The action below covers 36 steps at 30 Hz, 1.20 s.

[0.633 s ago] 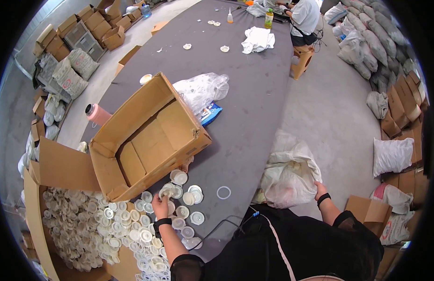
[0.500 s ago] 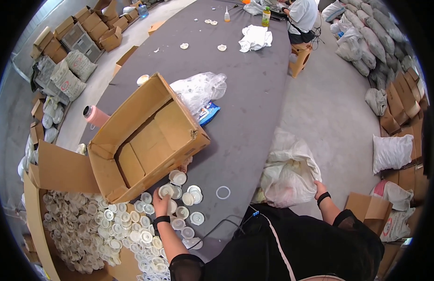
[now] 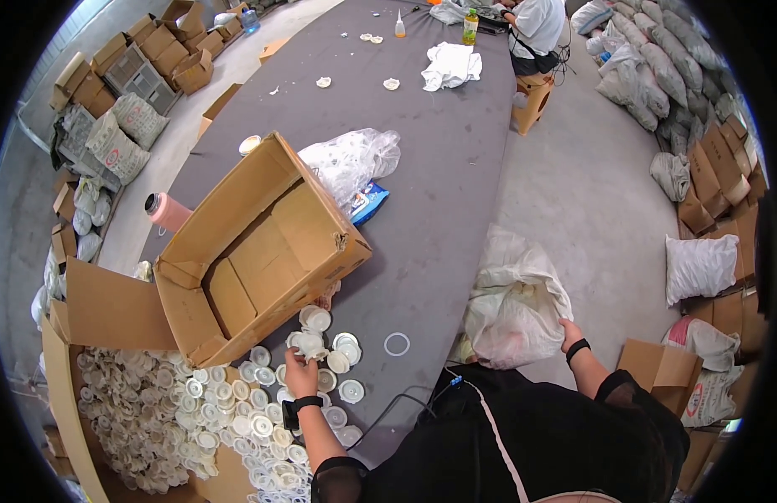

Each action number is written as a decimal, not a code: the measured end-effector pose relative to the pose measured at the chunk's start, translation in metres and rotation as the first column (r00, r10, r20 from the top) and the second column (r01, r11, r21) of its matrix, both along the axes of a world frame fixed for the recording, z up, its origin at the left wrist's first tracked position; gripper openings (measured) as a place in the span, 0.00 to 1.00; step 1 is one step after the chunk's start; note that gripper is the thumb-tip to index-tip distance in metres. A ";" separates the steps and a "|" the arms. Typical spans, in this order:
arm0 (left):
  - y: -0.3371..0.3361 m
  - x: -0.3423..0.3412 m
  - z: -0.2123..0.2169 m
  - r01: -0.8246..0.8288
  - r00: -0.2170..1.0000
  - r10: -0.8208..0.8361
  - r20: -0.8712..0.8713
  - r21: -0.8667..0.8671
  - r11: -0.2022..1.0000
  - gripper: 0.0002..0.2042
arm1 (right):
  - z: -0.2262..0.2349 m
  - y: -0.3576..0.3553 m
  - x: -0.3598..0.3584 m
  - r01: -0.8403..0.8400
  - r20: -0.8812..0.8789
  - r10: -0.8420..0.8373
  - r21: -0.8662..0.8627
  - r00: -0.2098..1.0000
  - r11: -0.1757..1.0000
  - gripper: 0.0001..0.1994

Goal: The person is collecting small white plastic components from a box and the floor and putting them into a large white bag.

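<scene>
My left hand [image 3: 301,374] is at the near edge of the table, its fingers closed on a pale, round plastic lid [image 3: 308,344]. More loose lids and rings, such as a round white lid [image 3: 351,391], lie around the wrist. To the left, a large cardboard box holds a heap of the same translucent lids [image 3: 137,411]. My right hand [image 3: 574,335] grips the rim of a white woven sack [image 3: 514,323] beside the table. The sack's mouth gapes, and pale pieces show dimly inside.
An open cardboard carton [image 3: 262,251] lies tipped on the grey table [image 3: 439,168]. Behind it are a clear plastic bag [image 3: 355,159] and a pink bottle [image 3: 167,211]. A single white ring [image 3: 397,344] lies nearby. Someone sits at the far end; stacked sacks [image 3: 657,75] line the right.
My left hand has turned, its fingers now pointing up at the lid, which has tilted from lying face up. My right hand keeps its hold on the sack; the whole view has shifted slightly.
</scene>
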<state>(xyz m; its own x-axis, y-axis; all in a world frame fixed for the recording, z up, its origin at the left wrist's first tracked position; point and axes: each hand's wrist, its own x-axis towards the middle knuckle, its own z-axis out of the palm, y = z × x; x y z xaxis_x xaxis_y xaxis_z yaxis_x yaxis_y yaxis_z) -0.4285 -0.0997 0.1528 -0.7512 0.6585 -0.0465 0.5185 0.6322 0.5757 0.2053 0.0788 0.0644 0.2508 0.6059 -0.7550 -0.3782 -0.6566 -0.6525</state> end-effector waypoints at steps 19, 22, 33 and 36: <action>0.020 -0.012 -0.018 0.016 0.904 -0.105 0.414 0.212 0.977 0.20 | -0.001 -0.004 0.010 0.008 -0.007 -0.008 -0.001 1.000 1.000 0.21; 0.003 -0.007 -0.028 -0.102 0.913 -0.066 0.402 0.381 0.919 0.12 | -0.016 -0.003 0.020 -0.060 -0.001 0.060 -0.001 0.998 0.998 0.22; -0.044 0.035 0.008 -0.411 0.347 -0.153 0.925 0.296 0.862 0.13 | -0.005 -0.001 0.001 -0.024 -0.007 0.024 0.021 1.000 0.999 0.20; -0.044 0.041 -0.003 -0.323 0.396 -0.086 0.914 0.226 0.919 0.15 | 0.000 -0.001 -0.005 -0.018 -0.022 0.018 0.023 1.000 1.000 0.20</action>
<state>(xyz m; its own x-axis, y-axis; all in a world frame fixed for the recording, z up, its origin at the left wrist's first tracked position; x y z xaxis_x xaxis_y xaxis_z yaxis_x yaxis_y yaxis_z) -0.3874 -0.1441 0.1493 -0.4705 0.6873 -0.5534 -0.4938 0.3147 0.8107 0.2002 0.0778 0.0639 0.2230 0.6270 -0.7464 -0.3809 -0.6487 -0.6588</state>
